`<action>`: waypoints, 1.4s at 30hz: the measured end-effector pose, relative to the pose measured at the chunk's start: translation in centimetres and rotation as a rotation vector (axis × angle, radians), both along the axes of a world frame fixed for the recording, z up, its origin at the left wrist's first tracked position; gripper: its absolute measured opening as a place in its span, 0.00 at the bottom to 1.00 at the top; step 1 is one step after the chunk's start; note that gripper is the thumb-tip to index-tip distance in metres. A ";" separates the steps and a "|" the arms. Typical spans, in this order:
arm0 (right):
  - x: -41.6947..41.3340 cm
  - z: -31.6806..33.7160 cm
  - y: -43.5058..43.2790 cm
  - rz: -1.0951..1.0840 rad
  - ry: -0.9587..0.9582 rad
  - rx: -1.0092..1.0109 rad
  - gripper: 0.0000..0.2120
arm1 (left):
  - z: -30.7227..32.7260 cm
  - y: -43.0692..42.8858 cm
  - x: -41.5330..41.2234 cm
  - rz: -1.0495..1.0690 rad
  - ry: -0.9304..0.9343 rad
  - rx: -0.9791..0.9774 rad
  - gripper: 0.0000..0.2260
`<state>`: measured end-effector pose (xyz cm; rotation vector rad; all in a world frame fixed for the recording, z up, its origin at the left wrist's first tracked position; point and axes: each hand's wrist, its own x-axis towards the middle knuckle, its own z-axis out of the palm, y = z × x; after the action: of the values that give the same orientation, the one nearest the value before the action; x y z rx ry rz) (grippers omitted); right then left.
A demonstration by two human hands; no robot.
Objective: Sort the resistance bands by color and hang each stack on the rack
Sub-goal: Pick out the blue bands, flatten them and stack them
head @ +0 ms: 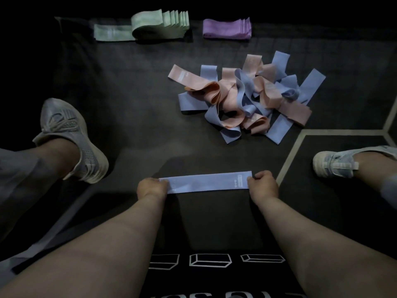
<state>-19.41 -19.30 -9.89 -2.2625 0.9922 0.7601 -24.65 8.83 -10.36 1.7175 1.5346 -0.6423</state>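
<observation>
One blue band (206, 182) held flat, nearer the person than the pink-and-blue pile (247, 97); left hand (152, 188) and right hand (263, 183) each pinch one end. Beyond the pile: two stacks, one green stack (161, 25), one purple stack (227, 29).

The scene is being dimly lit; corners are being darkened by vignetting, edges being stretched by wide-angle distortion.
</observation>
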 end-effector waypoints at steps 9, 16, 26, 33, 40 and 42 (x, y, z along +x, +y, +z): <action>0.0 0.5 -0.4 -0.035 -0.059 0.186 0.04 | 0.0 0.3 0.3 0.384 -0.073 -0.032 0.16; 3.4 1.4 0.0 -0.035 -0.183 0.297 0.07 | 2.8 0.3 3.6 0.160 -0.322 0.029 0.08; 5.3 -0.8 0.7 0.019 -0.020 0.084 0.14 | 0.2 1.2 6.1 0.002 -0.202 -0.045 0.10; 8.1 0.1 -1.0 0.164 -0.018 -0.217 0.18 | 0.8 -0.2 6.5 -0.308 -0.062 0.194 0.23; 9.1 0.1 -3.4 0.402 0.028 -0.186 0.22 | 3.1 -3.6 9.1 -0.458 -0.112 0.311 0.23; 9.0 0.6 -3.4 0.430 0.044 -0.226 0.23 | 3.3 -3.9 9.5 -0.513 -0.086 0.316 0.23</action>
<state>-10.40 -22.69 -9.32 -2.7128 0.6386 0.9133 -15.17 4.92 -7.08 2.3832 1.1816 -0.5842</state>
